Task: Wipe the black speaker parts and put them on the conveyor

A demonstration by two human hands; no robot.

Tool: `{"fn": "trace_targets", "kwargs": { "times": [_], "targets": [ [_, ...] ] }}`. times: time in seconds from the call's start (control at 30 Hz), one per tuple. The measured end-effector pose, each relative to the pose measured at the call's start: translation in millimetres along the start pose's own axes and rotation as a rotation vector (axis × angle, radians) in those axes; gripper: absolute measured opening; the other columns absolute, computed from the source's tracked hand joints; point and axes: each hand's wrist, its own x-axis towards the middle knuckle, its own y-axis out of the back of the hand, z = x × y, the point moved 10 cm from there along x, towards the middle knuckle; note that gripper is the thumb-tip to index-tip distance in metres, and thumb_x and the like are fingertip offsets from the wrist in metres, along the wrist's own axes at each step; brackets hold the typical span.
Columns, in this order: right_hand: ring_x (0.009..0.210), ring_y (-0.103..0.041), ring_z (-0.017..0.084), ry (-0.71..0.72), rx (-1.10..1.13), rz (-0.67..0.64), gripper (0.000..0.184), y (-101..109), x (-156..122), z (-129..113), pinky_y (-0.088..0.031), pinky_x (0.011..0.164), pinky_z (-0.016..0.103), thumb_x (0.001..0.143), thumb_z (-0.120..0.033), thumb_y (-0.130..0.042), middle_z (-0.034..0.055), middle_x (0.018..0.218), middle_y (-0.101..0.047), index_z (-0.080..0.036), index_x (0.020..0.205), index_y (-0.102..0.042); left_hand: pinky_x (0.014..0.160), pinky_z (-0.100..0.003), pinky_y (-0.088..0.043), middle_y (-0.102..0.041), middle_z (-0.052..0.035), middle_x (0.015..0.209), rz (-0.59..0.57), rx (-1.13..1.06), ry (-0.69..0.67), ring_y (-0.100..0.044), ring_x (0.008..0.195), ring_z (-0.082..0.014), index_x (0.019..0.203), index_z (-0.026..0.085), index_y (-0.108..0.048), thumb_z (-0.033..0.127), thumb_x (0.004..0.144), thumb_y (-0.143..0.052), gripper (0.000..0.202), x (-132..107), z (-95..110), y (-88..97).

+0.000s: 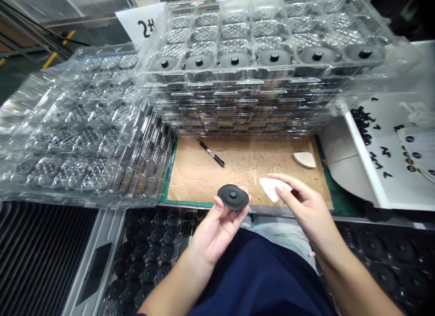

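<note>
Near the front edge of the work surface, my left hand [217, 230] grips a round black disc [242, 197] by its rim. The disc's small raised hub faces up. My right hand [306, 203] pinches a white wedge-shaped pad [272, 188] between thumb and fingers. Its pointed end is directed left, toward the disc, and a gap separates the two. A second cream wedge-shaped pad [305, 159] lies on the cardboard [190, 180] beyond my right hand. A black pen [211, 153] rests on the cardboard farther left.
A tall stack of clear plastic trays [238, 80] stands at the back, with black discs in its top front row. Another clear tray stack [78, 139] is on the left. At right, a white bin [360, 148] holds small black parts. Black discs fill trays [149, 248] below.
</note>
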Motion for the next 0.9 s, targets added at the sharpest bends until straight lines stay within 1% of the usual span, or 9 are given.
{"fn": "trace_targets", "kwargs": {
  "times": [0.13, 0.23, 0.3, 0.33, 0.47, 0.6, 0.67, 0.77, 0.9],
  "targets": [
    [0.084, -0.059, 0.016, 0.325, -0.080, 0.001, 0.025, -12.9, -15.2, -77.7, -0.046, 0.069, 0.028, 0.089, -0.025, -0.047, 0.0039, 0.098, -0.065, -0.021, 0.110, -0.059, 0.090, -0.030, -0.050, -0.068, -0.0103, 0.106, -0.084, 0.181, -0.127, -0.062, 0.101, -0.0219, 0.108, 0.013, -0.062, 0.028, 0.070, -0.071, 0.042, -7.4, -0.3, -9.5],
    [0.082, -0.058, 0.016, 0.516, -0.208, -0.218, 0.025, -48.3, -31.0, -110.0, -0.044, 0.070, 0.029, 0.089, -0.017, -0.043, 0.0052, 0.092, -0.066, -0.016, 0.109, -0.058, 0.082, -0.022, -0.051, -0.069, -0.0057, 0.106, -0.122, 0.275, -0.170, -0.064, 0.096, -0.0164, 0.111, 0.020, -0.061, 0.024, 0.069, -0.073, 0.044, -12.6, -2.0, -14.1],
    [0.078, -0.058, 0.015, 0.555, -0.267, -0.357, 0.023, -65.7, -35.7, -114.4, -0.042, 0.070, 0.029, 0.088, -0.013, -0.043, 0.0033, 0.090, -0.067, -0.016, 0.104, -0.060, 0.077, -0.019, -0.052, -0.069, -0.0030, 0.104, -0.106, 0.294, -0.215, -0.064, 0.090, -0.0134, 0.110, 0.023, -0.061, 0.024, 0.067, -0.075, 0.046, -14.4, 1.6, -13.7],
    [0.078, -0.058, 0.015, 0.564, -0.289, -0.350, 0.022, -66.5, -34.7, -115.7, -0.041, 0.070, 0.029, 0.088, -0.013, -0.043, 0.0033, 0.090, -0.067, -0.016, 0.102, -0.060, 0.076, -0.018, -0.052, -0.070, -0.0020, 0.100, -0.100, 0.304, -0.237, -0.065, 0.086, -0.0123, 0.108, 0.023, -0.062, 0.025, 0.065, -0.076, 0.046, -15.2, 3.6, -14.4],
    [0.078, -0.055, 0.019, 0.636, -0.284, -0.104, 0.026, -46.1, -33.5, -126.2, -0.040, 0.070, 0.034, 0.089, -0.014, -0.039, 0.0084, 0.089, -0.066, -0.011, 0.105, -0.059, 0.078, -0.020, -0.050, -0.070, -0.0009, 0.082, -0.098, 0.399, -0.237, -0.064, 0.076, -0.0115, 0.095, 0.018, -0.068, 0.025, 0.064, -0.077, 0.033, -19.5, 4.5, -20.4],
    [0.075, -0.056, 0.014, 0.602, -0.140, -0.336, 0.022, -61.0, -42.2, -120.2, -0.042, 0.067, 0.028, 0.088, -0.012, -0.042, 0.0033, 0.087, -0.066, -0.016, 0.103, -0.058, 0.078, -0.021, -0.050, -0.070, -0.0011, 0.095, -0.099, 0.385, -0.233, -0.064, 0.089, -0.0153, 0.102, 0.024, -0.065, 0.023, 0.057, -0.081, 0.048, -24.1, 9.4, -22.8],
    [0.077, -0.057, 0.015, 0.574, -0.167, -0.265, 0.021, -57.0, -38.7, -119.6, -0.043, 0.069, 0.028, 0.088, -0.012, -0.042, 0.0041, 0.091, -0.066, -0.016, 0.101, -0.058, 0.073, -0.018, -0.051, -0.070, 0.0008, 0.087, -0.122, 0.370, -0.227, -0.064, 0.084, -0.0138, 0.097, 0.023, -0.067, 0.025, 0.056, -0.081, 0.043, -23.7, 8.3, -25.5],
    [0.079, -0.057, 0.018, 0.650, -0.247, -0.086, 0.024, -46.7, -39.9, -130.6, -0.042, 0.071, 0.033, 0.088, -0.013, -0.039, 0.0084, 0.093, -0.066, -0.012, 0.105, -0.057, 0.068, -0.014, -0.049, -0.067, 0.0025, 0.072, -0.179, 0.383, -0.209, -0.064, 0.073, -0.0104, 0.088, 0.020, -0.069, 0.026, 0.060, -0.079, 0.031, -22.1, 4.1, -32.0],
    [0.074, -0.058, 0.015, 0.575, -0.146, -0.297, 0.023, -48.2, -40.0, -111.8, -0.043, 0.067, 0.028, 0.088, -0.013, -0.042, 0.0032, 0.086, -0.065, -0.017, 0.103, -0.058, 0.075, -0.017, -0.051, -0.071, 0.0009, 0.090, -0.185, 0.330, -0.206, -0.064, 0.085, -0.0124, 0.099, 0.024, -0.067, 0.026, 0.055, -0.082, 0.046, -25.3, 13.1, -32.8]
  ]
}}
